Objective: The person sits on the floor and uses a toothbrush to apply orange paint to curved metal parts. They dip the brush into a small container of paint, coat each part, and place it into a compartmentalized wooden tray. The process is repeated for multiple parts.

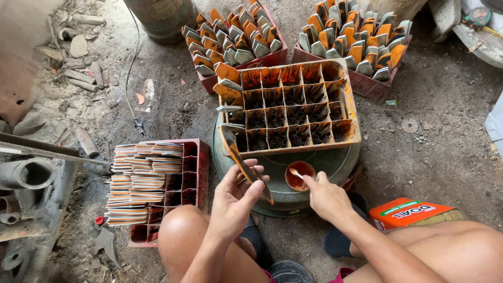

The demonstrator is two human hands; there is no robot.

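Left hand (pixel 236 196) grips a blade (pixel 243 162), right hand (pixel 326 196) pinches a brush (pixel 296 173) in the bowl (pixel 299 175); the crate (pixel 291 107) at twelve o'clock holds only few.

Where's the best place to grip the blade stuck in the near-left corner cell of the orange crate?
Take the blade by its upper end, coming from above and the left: that end stands proud of the orange crate, and the lower part sits inside the cell.

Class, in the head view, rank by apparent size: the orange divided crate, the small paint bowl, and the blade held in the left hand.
1. Orange divided crate
2. Blade in the left hand
3. Paint bowl
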